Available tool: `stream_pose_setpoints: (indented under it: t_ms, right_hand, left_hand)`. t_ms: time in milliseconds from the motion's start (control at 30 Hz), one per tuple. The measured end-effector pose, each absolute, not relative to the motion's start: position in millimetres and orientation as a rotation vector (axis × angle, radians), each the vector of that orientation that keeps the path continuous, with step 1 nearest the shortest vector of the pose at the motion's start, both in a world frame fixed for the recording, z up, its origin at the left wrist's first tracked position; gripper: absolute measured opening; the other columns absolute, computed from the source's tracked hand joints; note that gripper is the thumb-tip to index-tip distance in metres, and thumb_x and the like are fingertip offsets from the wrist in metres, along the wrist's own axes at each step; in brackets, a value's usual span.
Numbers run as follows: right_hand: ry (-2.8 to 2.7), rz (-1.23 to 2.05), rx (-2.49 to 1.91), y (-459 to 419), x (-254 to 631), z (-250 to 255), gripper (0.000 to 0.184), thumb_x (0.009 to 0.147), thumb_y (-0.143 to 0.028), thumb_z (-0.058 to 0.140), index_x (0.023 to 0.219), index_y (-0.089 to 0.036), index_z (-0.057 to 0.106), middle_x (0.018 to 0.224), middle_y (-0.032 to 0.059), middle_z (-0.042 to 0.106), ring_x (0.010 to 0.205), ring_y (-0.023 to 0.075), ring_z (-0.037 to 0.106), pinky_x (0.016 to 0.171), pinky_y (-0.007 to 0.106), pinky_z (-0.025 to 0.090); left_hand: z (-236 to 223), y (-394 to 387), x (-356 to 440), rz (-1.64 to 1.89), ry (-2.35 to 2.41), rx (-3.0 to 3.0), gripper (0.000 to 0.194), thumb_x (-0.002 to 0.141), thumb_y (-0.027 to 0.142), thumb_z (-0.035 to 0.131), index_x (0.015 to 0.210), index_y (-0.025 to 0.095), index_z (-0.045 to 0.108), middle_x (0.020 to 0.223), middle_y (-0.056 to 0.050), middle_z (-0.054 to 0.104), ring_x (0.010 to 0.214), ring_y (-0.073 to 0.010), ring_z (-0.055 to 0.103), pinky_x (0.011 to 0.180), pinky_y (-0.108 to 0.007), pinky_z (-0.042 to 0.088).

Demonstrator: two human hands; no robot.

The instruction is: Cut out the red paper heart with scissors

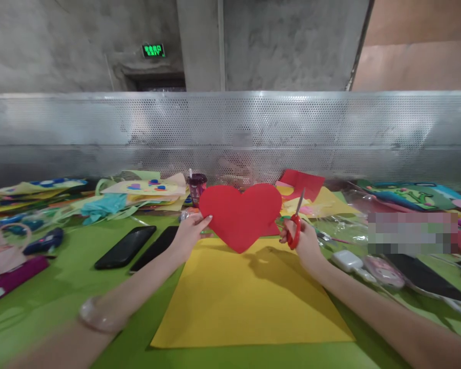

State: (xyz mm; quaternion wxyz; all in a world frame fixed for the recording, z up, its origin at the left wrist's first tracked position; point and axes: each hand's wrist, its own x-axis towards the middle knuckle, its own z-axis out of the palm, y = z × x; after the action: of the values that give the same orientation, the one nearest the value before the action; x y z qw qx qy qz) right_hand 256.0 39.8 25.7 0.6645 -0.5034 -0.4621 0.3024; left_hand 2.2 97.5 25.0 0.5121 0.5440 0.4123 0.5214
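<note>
A red paper heart (240,215) is held up above a yellow sheet of paper (253,302), casting a shadow on it. My left hand (194,230) pinches the heart's left edge between thumb and fingers. On the other side, my right hand (301,238) is closed around the red handles of a pair of scissors (295,230), whose metal blades point up. The right fingers are near the heart's right edge; whether they touch it I cannot tell. Red and yellow paper pieces (307,184) lie behind the right hand.
Two black phones (126,247) lie left of the yellow sheet on the green table (72,287). A dark cup with a straw (197,188) stands behind the heart. At right are a white charger (347,260) and another phone (430,279). A perforated metal panel (292,128) rises behind.
</note>
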Motion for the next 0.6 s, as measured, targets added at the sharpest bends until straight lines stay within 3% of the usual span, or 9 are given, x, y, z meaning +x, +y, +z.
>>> stream_pose_setpoints:
  t_ms: [267, 367, 467, 600]
  right_hand:
    - [-1.063, 0.571, -1.288, 46.2, 269.3, 28.6, 0.027, 0.072, -0.044, 0.054, 0.070, -0.017, 0.049, 0.055, 0.0014, 0.056, 0.046, 0.0142, 0.054, 0.038, 0.021, 0.036]
    - [-1.143, 0.536, -1.381, 52.0, 281.4, 31.5, 0.031, 0.070, -0.046, 0.061, 0.066, -0.017, 0.049, 0.051, 0.0009, 0.054, 0.043, 0.0140, 0.051, 0.036, 0.022, 0.034]
    - [-1.218, 0.506, -1.471, 58.3, 293.8, 34.2, 0.027, 0.064, -0.034, 0.068, 0.061, -0.018, 0.046, 0.046, -0.0019, 0.051, 0.036, 0.0112, 0.045, 0.034, 0.022, 0.033]
    - [-1.243, 0.460, -1.529, 63.7, 303.1, 33.7, 0.018, 0.067, -0.024, 0.062, 0.064, -0.018, 0.046, 0.047, -0.0042, 0.050, 0.035, 0.0098, 0.043, 0.033, 0.020, 0.034]
  left_hand:
    - [21.9, 105.1, 0.5, 1.356, 0.989, 1.066, 0.031, 0.086, 0.030, 0.053, 0.113, 0.015, 0.051, 0.112, -0.008, 0.055, 0.093, -0.0191, 0.057, 0.077, -0.039, 0.050]
    - [23.0, 105.9, -1.1, 1.386, 0.984, 0.981, 0.032, 0.087, 0.030, 0.052, 0.114, 0.015, 0.051, 0.112, -0.008, 0.055, 0.094, -0.0193, 0.057, 0.078, -0.039, 0.050]
    - [25.8, 103.9, -1.4, 1.403, 0.977, 0.938, 0.031, 0.087, 0.030, 0.052, 0.114, 0.015, 0.051, 0.112, -0.008, 0.055, 0.093, -0.0191, 0.057, 0.077, -0.039, 0.050]
    - [28.9, 100.6, 0.7, 1.403, 0.969, 0.930, 0.031, 0.087, 0.030, 0.053, 0.114, 0.015, 0.051, 0.112, -0.008, 0.055, 0.093, -0.0191, 0.057, 0.077, -0.039, 0.050]
